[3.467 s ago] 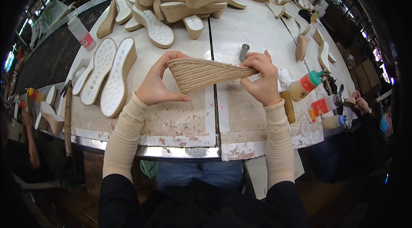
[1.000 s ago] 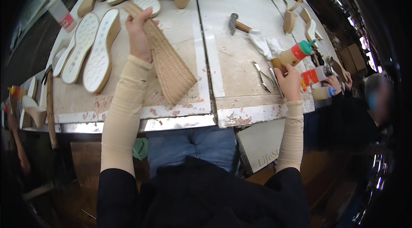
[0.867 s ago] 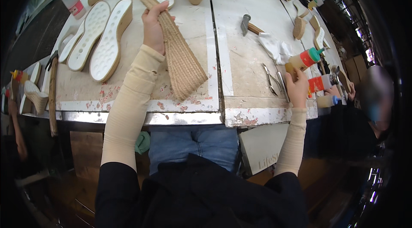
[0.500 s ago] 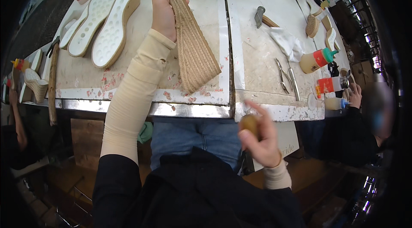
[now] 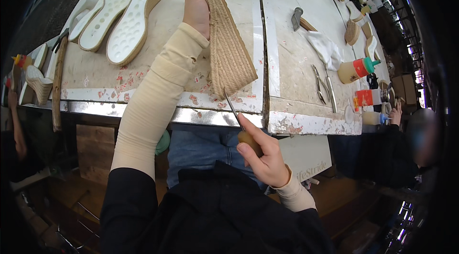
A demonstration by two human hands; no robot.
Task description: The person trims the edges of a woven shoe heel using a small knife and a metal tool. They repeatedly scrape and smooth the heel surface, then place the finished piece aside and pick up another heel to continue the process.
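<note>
My left hand (image 5: 198,8) is closed around a wedge sole (image 5: 233,48) wrapped in braided tan rope. It holds the sole on its side above the table, with the thick heel end toward me. In my right hand (image 5: 267,156) is an awl-like tool with a rounded wooden handle (image 5: 249,142) and a thin metal shaft (image 5: 233,107). My index finger lies along the shaft. The tool's tip meets the lower edge of the sole's heel end; whether it goes into the rope cannot be made out.
White-topped wedge soles (image 5: 136,20) lie at left beside a wooden-handled hammer (image 5: 59,77). At right are another hammer (image 5: 298,17), pincers (image 5: 319,84), a white cloth (image 5: 325,48) and a green-capped glue bottle (image 5: 356,70). A co-worker's hand (image 5: 396,113) shows at far right.
My right hand has moved left and up, bringing the tool's tip to the sole's heel end. The sole and my left hand sit slightly further right in view, as the view has shifted.
</note>
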